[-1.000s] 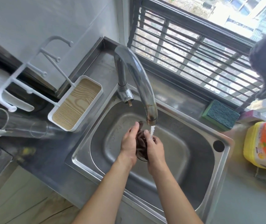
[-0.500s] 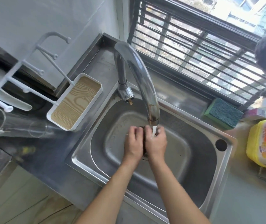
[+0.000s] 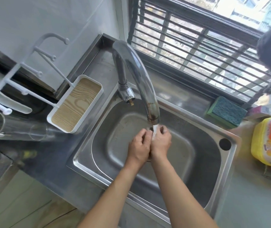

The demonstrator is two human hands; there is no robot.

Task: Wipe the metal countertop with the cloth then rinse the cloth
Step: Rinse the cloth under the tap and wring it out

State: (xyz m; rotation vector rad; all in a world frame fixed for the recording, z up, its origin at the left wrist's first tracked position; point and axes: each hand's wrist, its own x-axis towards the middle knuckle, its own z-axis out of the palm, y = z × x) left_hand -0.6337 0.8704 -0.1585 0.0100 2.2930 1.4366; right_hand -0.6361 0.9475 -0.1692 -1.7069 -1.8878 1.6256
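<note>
Over the steel sink (image 3: 213, 170), my left hand (image 3: 138, 145) and my right hand (image 3: 161, 142) press together around the dark cloth (image 3: 150, 128). Only a small dark bit of it shows between my fingers; the rest is hidden in my palms. Water runs from the curved faucet (image 3: 139, 76) onto my right hand and the cloth. The metal countertop (image 3: 49, 170) surrounds the sink.
A white rack with a wood-pattern tray (image 3: 75, 104) stands left of the sink. A green sponge (image 3: 226, 111) lies on the window ledge. A yellow and orange bottle (image 3: 269, 140) sits at the right. Glass jars (image 3: 16, 129) lie at the far left.
My hands opened around the cloth a second ago, then closed together over it under the water, and have shifted slightly toward the spout.
</note>
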